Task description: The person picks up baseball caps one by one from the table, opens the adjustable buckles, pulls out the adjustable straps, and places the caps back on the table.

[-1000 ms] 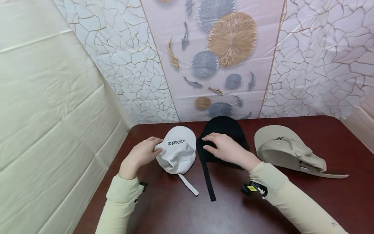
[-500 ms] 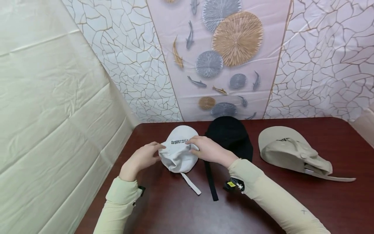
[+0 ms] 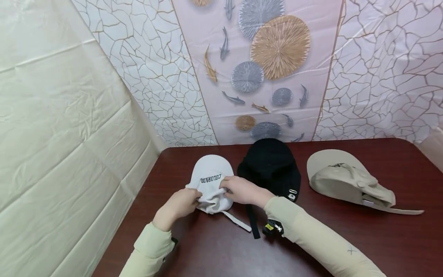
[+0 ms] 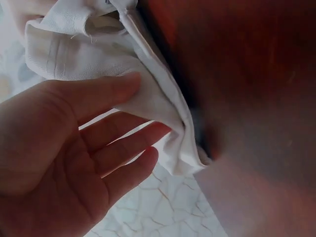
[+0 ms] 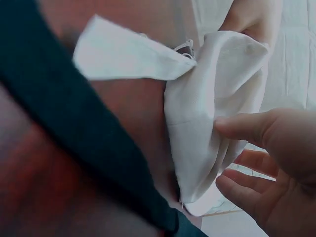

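A white cap (image 3: 211,167) with COLORADO lettering lies on the dark red table, brim toward the far edge, crown crumpled. My left hand (image 3: 180,204) pinches its left side; in the left wrist view the thumb presses on the cap's fabric (image 4: 153,96) and the fingers go behind it. From the other side my right hand (image 3: 243,189) grips the crown near the lettering, thumb on the outside in the right wrist view. The cap's loose strap (image 3: 237,221) points toward the near right. Right behind my right hand sits a black cap (image 3: 268,159).
A beige cap (image 3: 346,181) lies on its side at the right, strap stretched out rightward. The black cap's strap (image 5: 94,118) crosses the near side of the right wrist view. Patterned cloth (image 3: 280,50) hangs behind the table (image 3: 221,250), and a pale cloth wall (image 3: 69,154) slopes at the left.
My right hand has moved left from the black cap to the white cap, and both hands have taken hold of it. The white cap has shifted slightly toward me.
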`<state>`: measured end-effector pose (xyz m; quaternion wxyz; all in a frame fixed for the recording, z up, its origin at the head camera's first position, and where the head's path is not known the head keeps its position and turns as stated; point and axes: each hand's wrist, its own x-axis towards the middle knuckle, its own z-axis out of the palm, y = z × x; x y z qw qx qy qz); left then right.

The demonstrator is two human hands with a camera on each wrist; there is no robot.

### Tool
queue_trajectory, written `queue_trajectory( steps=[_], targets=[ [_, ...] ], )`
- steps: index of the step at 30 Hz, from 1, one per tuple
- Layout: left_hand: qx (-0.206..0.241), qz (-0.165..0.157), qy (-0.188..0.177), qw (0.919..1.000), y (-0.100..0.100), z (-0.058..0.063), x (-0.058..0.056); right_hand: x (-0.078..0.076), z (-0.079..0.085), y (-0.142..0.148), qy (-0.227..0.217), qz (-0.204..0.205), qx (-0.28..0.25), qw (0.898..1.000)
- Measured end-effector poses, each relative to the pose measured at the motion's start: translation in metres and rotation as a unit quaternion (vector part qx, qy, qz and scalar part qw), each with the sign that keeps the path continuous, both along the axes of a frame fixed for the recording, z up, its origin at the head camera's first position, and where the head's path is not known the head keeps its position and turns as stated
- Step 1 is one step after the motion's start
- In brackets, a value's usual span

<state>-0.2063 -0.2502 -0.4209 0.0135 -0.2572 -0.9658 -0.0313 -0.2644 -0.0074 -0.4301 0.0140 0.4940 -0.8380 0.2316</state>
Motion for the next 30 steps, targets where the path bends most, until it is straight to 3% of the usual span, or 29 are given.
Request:
queue_trajectory(
  steps=[5, 9, 18, 23, 30],
  targets=[
    [-0.002, -0.035, 0.01, 0.9993, 0.006, 0.002, 0.025, 0.014, -0.002, 0.004, 0.01, 0.02, -0.005, 1.0],
    [-0.002, -0.039, 0.016, 0.9991, 0.008, 0.001, 0.036, 0.021, -0.001, 0.005, 0.008, 0.027, -0.009, 1.0],
    [-0.001, -0.037, 0.028, 0.9989, 0.01, 0.006, 0.04, 0.022, 0.001, 0.007, 0.003, 0.022, -0.024, 0.999],
    [0.034, -0.026, 0.033, 0.9985, 0.01, 0.022, 0.04, 0.018, 0.009, 0.008, -0.003, 0.01, -0.038, 0.999],
    [0.058, -0.014, 0.067, 0.9959, 0.004, 0.045, 0.035, 0.013, 0.026, 0.008, -0.009, -0.007, -0.059, 0.998]
  ],
)
